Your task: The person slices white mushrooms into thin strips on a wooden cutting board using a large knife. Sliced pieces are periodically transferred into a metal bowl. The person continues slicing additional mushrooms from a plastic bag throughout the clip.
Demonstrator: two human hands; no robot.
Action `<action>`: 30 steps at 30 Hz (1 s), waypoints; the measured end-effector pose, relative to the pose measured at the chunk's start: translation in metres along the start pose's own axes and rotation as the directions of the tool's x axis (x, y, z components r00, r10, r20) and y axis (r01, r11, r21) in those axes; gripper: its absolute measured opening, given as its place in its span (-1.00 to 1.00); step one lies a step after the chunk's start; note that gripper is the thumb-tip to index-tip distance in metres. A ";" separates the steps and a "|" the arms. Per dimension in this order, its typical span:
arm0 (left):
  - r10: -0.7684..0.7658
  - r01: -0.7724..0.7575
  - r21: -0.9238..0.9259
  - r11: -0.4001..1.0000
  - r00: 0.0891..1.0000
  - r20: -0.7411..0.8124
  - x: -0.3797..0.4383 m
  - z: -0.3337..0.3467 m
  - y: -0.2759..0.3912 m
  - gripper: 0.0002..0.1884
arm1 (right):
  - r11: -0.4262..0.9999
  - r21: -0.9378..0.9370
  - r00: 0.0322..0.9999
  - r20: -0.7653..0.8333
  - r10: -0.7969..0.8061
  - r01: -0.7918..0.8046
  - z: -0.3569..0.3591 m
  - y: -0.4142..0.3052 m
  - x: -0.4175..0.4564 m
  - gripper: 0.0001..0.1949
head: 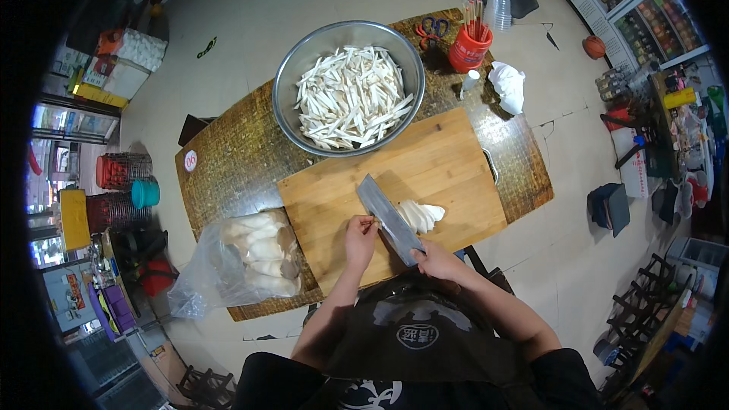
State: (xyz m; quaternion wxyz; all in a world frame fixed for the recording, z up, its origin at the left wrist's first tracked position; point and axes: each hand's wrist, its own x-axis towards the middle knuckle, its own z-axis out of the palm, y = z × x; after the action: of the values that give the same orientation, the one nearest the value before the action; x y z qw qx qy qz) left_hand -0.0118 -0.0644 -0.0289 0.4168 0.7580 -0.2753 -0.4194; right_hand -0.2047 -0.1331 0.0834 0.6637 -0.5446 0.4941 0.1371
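Observation:
My right hand (pixel 437 261) grips the handle end of a metal cleaver (pixel 390 221), which lies slanting over a wooden cutting board (pixel 455 154). Against the blade's left side are the fingertips of my left hand (pixel 361 239), pinched together; a small bit of something pale brown shows at them, too small to name. Right of the blade rests a fanned pile of white mushroom slices (pixel 420 216). Beyond the board a steel bowl (pixel 279 103) holds many white strips (pixel 353 97). At the left, a clear plastic bag (pixel 213 273) contains whole king oyster mushrooms (pixel 265 250).
At the table's far right are scissors (pixel 431 29), a red container (pixel 470 51) of sticks, a small white-capped bottle (pixel 470 82) and a crumpled white plastic bag (pixel 507 87). A stack of clear plastic cups (pixel 499 9) stands nearby. The patterned table (pixel 239 142) extends under the board.

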 end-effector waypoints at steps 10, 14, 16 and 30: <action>-0.013 0.013 0.001 1.000 1.000 -0.008 -0.002 0.005 0.009 -0.83 | 0.957 -0.241 0.970 -0.141 -0.199 0.161 0.002 0.013 -0.024 -0.70; -0.004 0.003 -0.022 1.000 1.000 -0.021 -0.001 0.003 -0.001 -0.84 | 0.955 -0.273 0.981 -0.118 -0.155 0.118 0.003 0.009 -0.021 -0.71; -0.005 0.004 -0.023 1.000 1.000 -0.023 -0.002 0.002 0.001 -0.84 | 0.947 -0.295 0.973 -0.147 -0.178 0.129 0.009 0.011 -0.016 -0.72; 0.007 -0.008 -0.067 0.998 1.000 -0.011 0.000 0.004 -0.020 -0.86 | 0.912 -0.385 0.945 -0.226 -0.238 0.138 0.036 0.010 0.025 -0.74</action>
State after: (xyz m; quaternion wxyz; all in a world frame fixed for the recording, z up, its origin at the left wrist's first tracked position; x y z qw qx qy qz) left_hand -0.0139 -0.0555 -0.0476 0.4452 0.7448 -0.2616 -0.4227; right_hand -0.1815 -0.1071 0.0543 0.4883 -0.7169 0.4900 0.0865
